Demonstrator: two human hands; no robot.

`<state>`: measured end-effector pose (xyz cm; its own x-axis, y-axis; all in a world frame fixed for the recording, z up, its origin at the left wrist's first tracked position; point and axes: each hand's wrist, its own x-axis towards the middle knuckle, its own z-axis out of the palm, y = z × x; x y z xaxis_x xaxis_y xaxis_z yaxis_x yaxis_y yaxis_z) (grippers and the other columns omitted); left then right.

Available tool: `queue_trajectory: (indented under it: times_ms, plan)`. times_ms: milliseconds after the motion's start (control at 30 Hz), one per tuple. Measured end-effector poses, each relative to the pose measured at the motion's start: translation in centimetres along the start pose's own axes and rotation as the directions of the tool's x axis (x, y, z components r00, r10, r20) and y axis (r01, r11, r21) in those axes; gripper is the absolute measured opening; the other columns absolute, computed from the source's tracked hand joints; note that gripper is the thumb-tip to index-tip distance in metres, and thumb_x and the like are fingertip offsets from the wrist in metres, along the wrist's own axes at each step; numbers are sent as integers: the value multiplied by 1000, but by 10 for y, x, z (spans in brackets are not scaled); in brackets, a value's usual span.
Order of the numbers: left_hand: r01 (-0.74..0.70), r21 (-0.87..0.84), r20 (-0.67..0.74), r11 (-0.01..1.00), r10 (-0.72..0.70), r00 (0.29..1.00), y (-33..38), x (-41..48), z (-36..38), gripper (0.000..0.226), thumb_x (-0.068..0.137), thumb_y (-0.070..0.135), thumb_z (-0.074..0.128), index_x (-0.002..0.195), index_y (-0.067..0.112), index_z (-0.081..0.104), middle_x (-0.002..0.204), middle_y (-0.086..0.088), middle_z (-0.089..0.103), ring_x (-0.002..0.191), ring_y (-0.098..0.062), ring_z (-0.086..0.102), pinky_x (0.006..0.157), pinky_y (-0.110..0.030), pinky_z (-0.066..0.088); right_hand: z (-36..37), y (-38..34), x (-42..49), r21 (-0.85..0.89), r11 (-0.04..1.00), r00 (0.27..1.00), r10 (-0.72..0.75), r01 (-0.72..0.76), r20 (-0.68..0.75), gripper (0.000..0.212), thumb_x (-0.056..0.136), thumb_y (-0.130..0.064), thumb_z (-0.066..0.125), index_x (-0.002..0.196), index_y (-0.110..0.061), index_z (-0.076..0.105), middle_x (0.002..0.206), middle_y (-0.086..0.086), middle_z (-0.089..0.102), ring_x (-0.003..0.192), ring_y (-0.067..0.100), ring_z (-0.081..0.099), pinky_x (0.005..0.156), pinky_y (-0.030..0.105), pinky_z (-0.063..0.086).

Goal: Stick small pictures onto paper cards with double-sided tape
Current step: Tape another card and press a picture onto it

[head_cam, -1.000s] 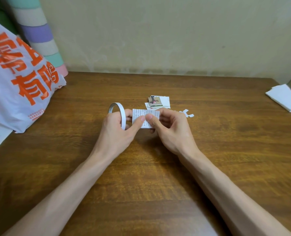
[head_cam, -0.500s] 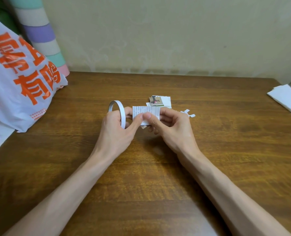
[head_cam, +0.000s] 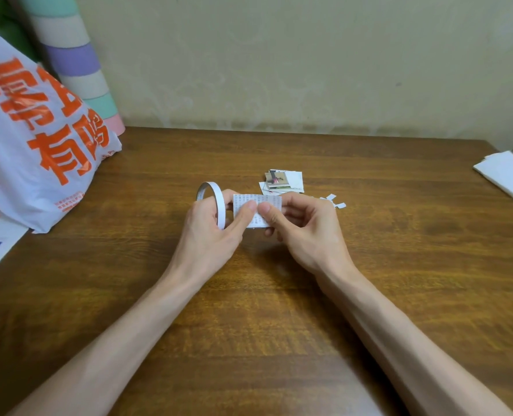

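Both hands hold a small paper piece point(head_cam: 256, 207) printed with fine text, a little above the wooden table point(head_cam: 399, 235). My left hand point(head_cam: 211, 229) has the thin white tape roll point(head_cam: 214, 202) hooked around its fingers, and its thumb presses on the paper. My right hand point(head_cam: 303, 228) pinches the paper's right part between thumb and fingers. Just beyond the hands lies a small pile of cards and pictures point(head_cam: 283, 181), a colour picture on top.
Small white paper scraps point(head_cam: 336, 201) lie right of the hands. A white plastic bag with orange characters point(head_cam: 33, 139) stands at the left, a pastel striped roll point(head_cam: 78, 61) behind it. Folded white paper point(head_cam: 507, 174) lies at the right edge. The wall closes the table's far side.
The two thumbs have shifted slightly on the printed paper, which stays held in about the same place. The tape roll remains on the left hand.
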<state>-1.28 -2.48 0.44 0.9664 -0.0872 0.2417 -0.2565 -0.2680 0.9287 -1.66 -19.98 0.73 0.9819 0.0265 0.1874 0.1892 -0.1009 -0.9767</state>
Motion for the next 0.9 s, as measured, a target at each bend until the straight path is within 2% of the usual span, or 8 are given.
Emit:
queue_trajectory:
  times_ms: [100,267,367,433,567,667,800,900]
  plan:
    - [27,-24,7,999,-27,1000,3,0,0,18,101,28,68,95,13,73,60,10,61,46,-4,46,47,-20,36,0,-1,-1,-9,1000,1000,-17,17,13,14,98,-16,73,84,-18,74,70,-12,71,63,7,66,62,14,48]
    - [29,-3,-23,1000,-29,999,0,0,-1,25,103,29,65,92,7,66,65,-11,62,47,-11,45,47,-31,36,2,-2,0,-34,999,1000,17,-18,-14,21,101,-22,70,82,-14,71,66,-11,67,62,11,68,67,24,52]
    - [45,9,-17,999,-45,999,3,-2,0,24,102,31,66,84,15,66,57,7,59,46,-6,47,47,-23,38,1,-2,1,-78,997,999,-5,1,-52,27,100,-19,71,74,-18,65,63,-12,63,61,12,69,62,18,48]
    - [44,-20,-13,999,-44,999,5,-3,0,15,101,31,68,88,23,71,59,8,65,45,-4,47,46,-19,38,1,-2,0,-86,996,998,-22,17,-62,27,100,-18,72,74,-16,66,62,-13,62,59,11,68,59,14,45]
    - [30,-55,-47,998,-33,998,6,-2,-2,9,101,26,69,97,20,75,58,9,66,40,-4,44,43,-16,34,3,-4,-2,-27,1000,999,-8,7,-51,19,97,-22,75,82,-11,73,68,-4,70,61,12,68,62,16,47]
    - [32,-53,-39,998,-34,999,8,-3,-1,12,101,23,68,101,14,76,57,14,66,40,-1,50,44,-11,36,4,-3,-2,-37,999,999,1,-2,-45,20,95,-23,78,78,-15,70,67,-1,72,64,12,69,66,19,50]
    - [53,-25,-12,998,-54,998,7,-2,-2,22,101,32,66,97,13,75,56,7,59,47,-12,46,48,-28,37,3,0,0,-37,999,999,20,-22,-48,24,96,-24,77,80,-9,68,69,6,71,63,12,68,68,23,52]
    - [61,-26,-40,998,-62,997,6,-1,-5,23,102,30,65,90,12,73,56,7,60,48,-12,46,45,-27,35,3,-1,-1,10,998,998,56,-55,-35,21,95,-25,77,94,-5,73,72,5,73,65,11,68,70,22,54]
